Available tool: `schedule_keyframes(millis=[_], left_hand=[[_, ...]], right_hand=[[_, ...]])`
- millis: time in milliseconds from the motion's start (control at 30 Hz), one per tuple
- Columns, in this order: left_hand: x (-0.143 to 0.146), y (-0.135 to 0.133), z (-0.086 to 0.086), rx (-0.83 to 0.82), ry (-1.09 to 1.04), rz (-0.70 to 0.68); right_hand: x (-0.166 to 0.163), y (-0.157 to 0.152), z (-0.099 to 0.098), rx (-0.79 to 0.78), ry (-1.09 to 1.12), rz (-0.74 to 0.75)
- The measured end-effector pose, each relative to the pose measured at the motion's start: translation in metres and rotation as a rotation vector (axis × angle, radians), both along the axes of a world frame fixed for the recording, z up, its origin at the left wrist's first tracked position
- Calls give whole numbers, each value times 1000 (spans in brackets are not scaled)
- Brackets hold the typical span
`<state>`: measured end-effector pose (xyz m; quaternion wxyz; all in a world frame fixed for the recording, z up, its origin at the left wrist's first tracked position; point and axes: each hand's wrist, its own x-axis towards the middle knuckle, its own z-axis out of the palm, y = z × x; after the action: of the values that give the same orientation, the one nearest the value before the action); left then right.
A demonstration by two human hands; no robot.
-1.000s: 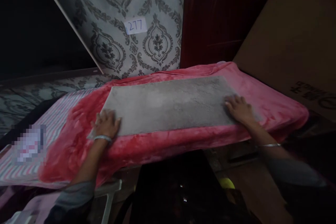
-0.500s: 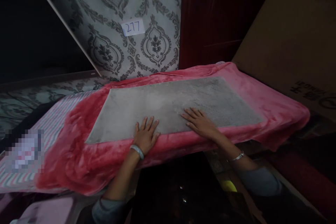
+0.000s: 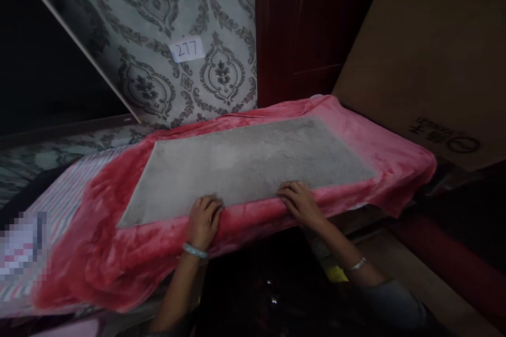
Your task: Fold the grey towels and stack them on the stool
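A flat grey towel (image 3: 237,163) lies spread out on a pink plush blanket (image 3: 253,216). My left hand (image 3: 204,221), with a pale bangle at its wrist, rests at the towel's near edge left of the middle, its fingers curled in on the edge. Farther right along the same edge, my right hand (image 3: 300,202) wears a silver bangle and has its fingers bent and drawn together on the cloth. Both sets of fingertips are partly hidden, so how much cloth they pinch does not show.
Striped cloth (image 3: 75,184) shows beyond the blanket's left side. Patterned wallpaper (image 3: 185,89) with a paper marked 277 (image 3: 187,50) rises behind. A large cardboard box (image 3: 435,63) stands at the right, beside a dark red panel (image 3: 296,26). Something yellow (image 3: 337,274) lies below.
Both hands have drawn back toward me to the towel's near edge. Their fingers, spread flat before, are now curled. The whole view has shifted slightly.
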<state>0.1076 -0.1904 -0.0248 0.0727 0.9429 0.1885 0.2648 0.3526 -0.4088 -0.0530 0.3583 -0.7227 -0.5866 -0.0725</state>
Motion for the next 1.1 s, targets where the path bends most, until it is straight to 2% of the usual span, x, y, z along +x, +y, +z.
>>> schedule_keyframes(millis=[100,167,233,300,367,467,533,633,733,833,933,1033,1100], left_hand=[[-2,1,-2,15,-43,-15],[-2,2,-2,56,-64,29],[-1,2,-1,121,-56,123],[0,2,0,154,2,181],[1,3,0,140,54,167],[1,4,-1,96,35,132],[0,6,0,53,-16,105],[-6,14,7,10,-95,99],[-12,28,17,59,-73,196],[-16,35,17,81,104,279],[-20,30,6,63,276,340],[-30,29,-4,56,283,349],[-38,37,-4,9,229,307]], right_hand=[[16,-4,11,49,23,53],[36,-11,18,83,17,-15],[57,-21,21,93,-5,-146],[73,-32,16,61,-19,-242],[80,-42,6,36,-23,-285],[78,-52,-9,60,-5,-294],[76,-59,-11,87,21,-270],[86,-68,-2,107,45,-275],[108,-74,12,109,-11,-441],[123,-75,14,-10,-88,-548],[121,-75,0,-208,-125,-560],[112,-79,-16,-264,-141,-589],[110,-81,-18,-251,-128,-597]])
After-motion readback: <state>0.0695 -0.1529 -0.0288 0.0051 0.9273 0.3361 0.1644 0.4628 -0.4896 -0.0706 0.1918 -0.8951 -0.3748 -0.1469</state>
